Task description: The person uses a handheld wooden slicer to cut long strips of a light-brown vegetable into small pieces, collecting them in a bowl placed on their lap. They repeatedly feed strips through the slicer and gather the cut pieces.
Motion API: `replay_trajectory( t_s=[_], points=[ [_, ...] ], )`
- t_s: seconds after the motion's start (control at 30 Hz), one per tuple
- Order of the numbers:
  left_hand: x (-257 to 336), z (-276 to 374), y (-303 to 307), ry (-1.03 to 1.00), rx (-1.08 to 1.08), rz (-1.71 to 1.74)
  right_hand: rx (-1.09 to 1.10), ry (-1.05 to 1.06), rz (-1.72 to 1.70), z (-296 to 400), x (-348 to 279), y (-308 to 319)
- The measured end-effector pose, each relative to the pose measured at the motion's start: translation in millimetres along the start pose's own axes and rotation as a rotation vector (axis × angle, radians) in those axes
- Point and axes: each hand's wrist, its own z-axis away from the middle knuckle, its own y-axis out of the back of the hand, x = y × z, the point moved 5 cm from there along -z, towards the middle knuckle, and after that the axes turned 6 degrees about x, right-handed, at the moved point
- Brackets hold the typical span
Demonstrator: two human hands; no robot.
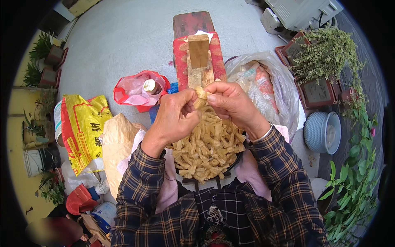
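Note:
In front of my chest, both hands pinch one small knotted bundle of straw-coloured flat strip [201,96]. My left hand [177,115] grips its left side between thumb and curled fingers. My right hand [234,103] holds the right side with thumb and forefinger. Directly beneath lies a heap of similar knotted pieces [206,151] in a dark round container, mostly hidden by the heap. Just beyond my hands, an upright wooden block [199,51] stands on a wooden board [195,75]. The board rests on a bench covered with red patterned cloth [218,58].
To the left are a red-rimmed bag [122,92] with a lidded jar [150,85], a yellow printed sack [85,123] and a tan sack [117,139]. A large plastic bag [285,89], blue basket [318,132] and potted plants [324,55] stand right. Another person [58,230] is lower left.

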Motion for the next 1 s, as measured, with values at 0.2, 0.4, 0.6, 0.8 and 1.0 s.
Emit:
replay_trajectory(
  t_s=[0.2, 0.4, 0.6, 0.8, 1.0],
  points=[
    [-11.1, 4.9, -9.4, 0.471, -0.205, 0.79, 0.082, 0.112, 0.142, 4.8, -13.0, -1.2],
    [-3.1, 13.0, 3.6, 0.369, -0.241, 1.303, 0.102, 0.347, 0.506, 19.3, -39.9, 12.6],
    [-2.9, -0.2, 26.3, -0.019, -0.044, 0.083, 0.12, 0.245, 0.584, 13.0, -26.4, 19.1],
    [7.8, 3.8, -14.4, -0.098, -0.214, -0.322, 0.095, 0.264, 0.785, 12.1, -22.2, 8.0],
    [-22.7, 10.7, -5.0, 0.064, -0.463, -0.054, 0.109, 0.274, 0.877, 18.7, -21.8, 16.6]
  ],
)
